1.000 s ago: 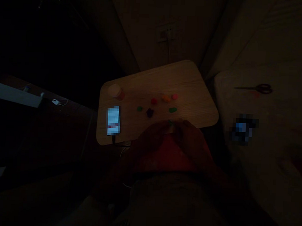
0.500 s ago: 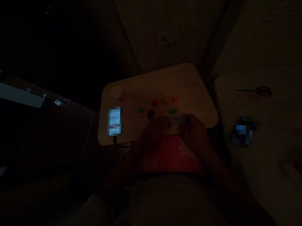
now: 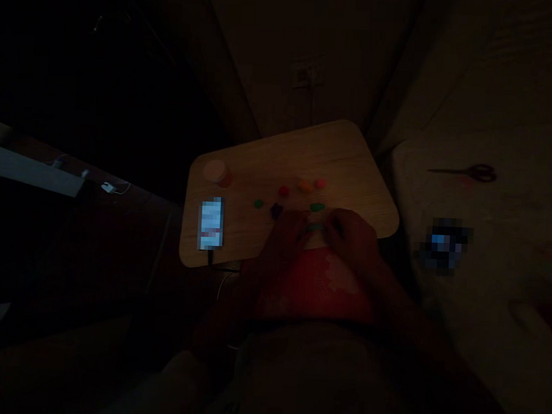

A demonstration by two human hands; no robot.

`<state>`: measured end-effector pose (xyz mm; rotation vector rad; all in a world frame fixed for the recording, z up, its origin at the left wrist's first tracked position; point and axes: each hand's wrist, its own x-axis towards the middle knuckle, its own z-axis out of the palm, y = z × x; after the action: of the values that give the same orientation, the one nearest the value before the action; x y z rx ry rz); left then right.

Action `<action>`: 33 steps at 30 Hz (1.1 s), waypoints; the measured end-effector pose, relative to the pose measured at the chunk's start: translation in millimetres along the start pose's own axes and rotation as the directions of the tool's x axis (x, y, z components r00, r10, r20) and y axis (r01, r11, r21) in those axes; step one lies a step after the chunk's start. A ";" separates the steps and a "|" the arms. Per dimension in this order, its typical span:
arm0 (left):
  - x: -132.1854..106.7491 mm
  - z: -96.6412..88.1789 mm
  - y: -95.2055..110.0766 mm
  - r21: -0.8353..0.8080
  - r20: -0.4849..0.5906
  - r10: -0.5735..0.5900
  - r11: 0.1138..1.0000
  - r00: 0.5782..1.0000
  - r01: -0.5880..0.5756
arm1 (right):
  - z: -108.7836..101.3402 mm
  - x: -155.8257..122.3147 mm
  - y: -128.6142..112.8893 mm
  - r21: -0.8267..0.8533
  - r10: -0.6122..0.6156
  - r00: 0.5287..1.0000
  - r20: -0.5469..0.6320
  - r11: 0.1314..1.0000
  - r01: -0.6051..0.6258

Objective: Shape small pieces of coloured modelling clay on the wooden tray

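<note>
The room is very dark. My left hand and my right hand meet at the near edge of a small wooden table. Between their fingertips is a small green lump, which both hands pinch. Beyond them on the table lie several small coloured lumps: a green one, a dark purple one, another green one, a red one, an orange one and a pink one.
A lit phone with a cable lies on the table's left side, behind it a small round jar. Scissors and a glowing blue device rest on the pale surface at the right. A wall socket is behind.
Both hands have moved forward over the table's near edge, toward the coloured lumps. The green lump stays pinched between them. The view has shifted slightly.
</note>
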<state>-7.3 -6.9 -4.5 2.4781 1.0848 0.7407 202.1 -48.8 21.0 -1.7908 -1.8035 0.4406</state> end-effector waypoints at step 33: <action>-15.6 -11.1 -1.1 0.176 0.074 0.115 0.976 0.991 -0.126 | 10.5 28.2 4.6 -0.195 -0.210 0.966 0.152 0.952 0.238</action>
<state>-23.3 -16.9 -1.1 2.7215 1.0276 0.6160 200.8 -19.1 14.3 -1.6980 -2.1882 0.2886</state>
